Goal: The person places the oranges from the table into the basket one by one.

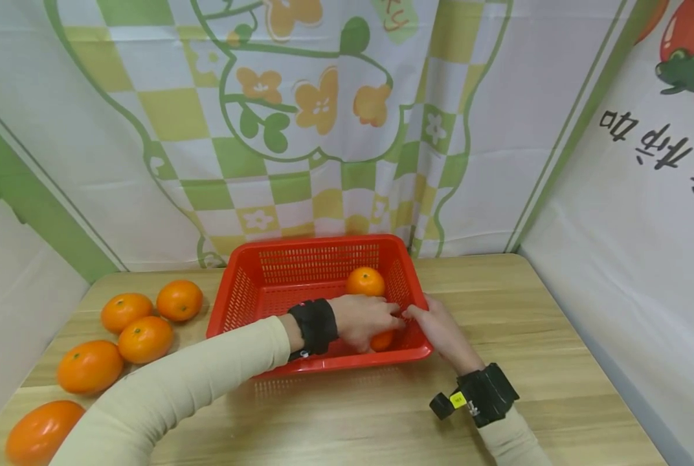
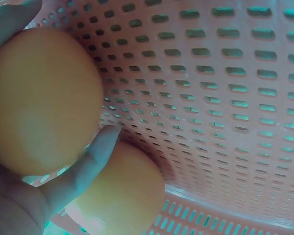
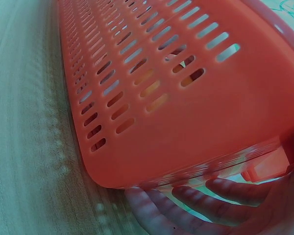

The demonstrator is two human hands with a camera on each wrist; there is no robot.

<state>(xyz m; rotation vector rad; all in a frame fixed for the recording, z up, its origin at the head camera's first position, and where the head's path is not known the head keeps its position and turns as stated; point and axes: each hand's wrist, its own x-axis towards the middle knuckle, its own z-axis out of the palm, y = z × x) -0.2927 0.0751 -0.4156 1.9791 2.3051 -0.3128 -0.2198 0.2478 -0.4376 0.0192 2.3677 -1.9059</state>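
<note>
The cream sleeve [image 1: 175, 388] leads to a left grip [image 1: 360, 320] curled round one orange [image 1: 383, 341], best settled gently beside the other orange [image 1: 366, 280] while the right grip [image 1: 445, 330] clasps the basket [image 1: 318, 242].

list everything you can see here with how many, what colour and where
red basket: 1, red, on the table
held fruit: 1, orange, in the left hand, inside the basket
other basket fruit: 1, orange, towards the basket's right end
loose fruits: 5 visible, orange, on the table left of the basket
table: 1, light wood, under the basket
patterned cloth: 1, white, green, yellow and orange, behind the table
printed side sheet: 1, white with red and black print, at right
wrist bands: 2, black, one per wrist
sleeves: 2, cream, on both arms
left hand: 1, bare, in the basket
right hand: 1, bare, gripping the basket's right end
</note>
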